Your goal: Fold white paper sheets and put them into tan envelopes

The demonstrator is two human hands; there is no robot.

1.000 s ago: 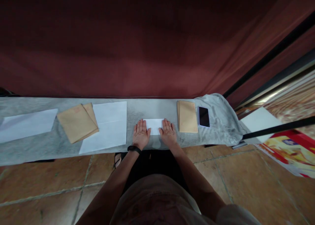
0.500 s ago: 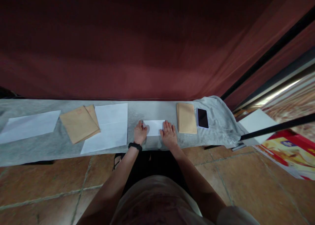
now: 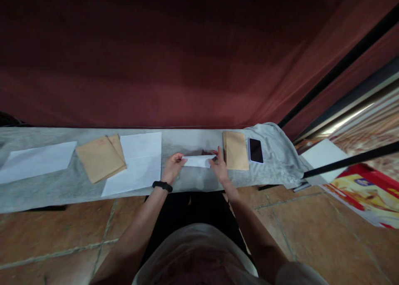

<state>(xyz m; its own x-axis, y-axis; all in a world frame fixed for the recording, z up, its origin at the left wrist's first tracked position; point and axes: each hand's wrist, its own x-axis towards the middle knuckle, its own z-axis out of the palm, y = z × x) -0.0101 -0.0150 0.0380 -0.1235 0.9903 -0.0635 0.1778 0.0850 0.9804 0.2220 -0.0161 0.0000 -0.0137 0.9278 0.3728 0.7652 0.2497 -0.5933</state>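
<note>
A small folded sheet of white paper [image 3: 197, 162] is held up between my two hands, tilted above the grey cloth, with its shadow beneath. My left hand [image 3: 175, 164] pinches its left end between thumb and fingers. At the right end, my right hand [image 3: 218, 165] grips it with the thumb in front, one finger pointing upward. Just right of that hand lies a stack of brown envelopes [image 3: 237, 150]. Left of my left hand, a large white sheet [image 3: 143, 164] lies flat, partly under other brown envelopes [image 3: 99, 157].
Another white sheet [image 3: 37, 160] lies at the far left of the cloth-covered table [image 3: 193, 136]. A phone [image 3: 256, 150] rests right of the envelope stack. A dark red curtain [image 3: 187, 68] hangs behind. Black bars [image 3: 352, 160] and a colourful box [image 3: 368, 193] stand at the right.
The folded white paper has been lifted off the cloth and tilted. Both hands have gone from lying at its ends to pinching it, the right hand moving slightly right.
</note>
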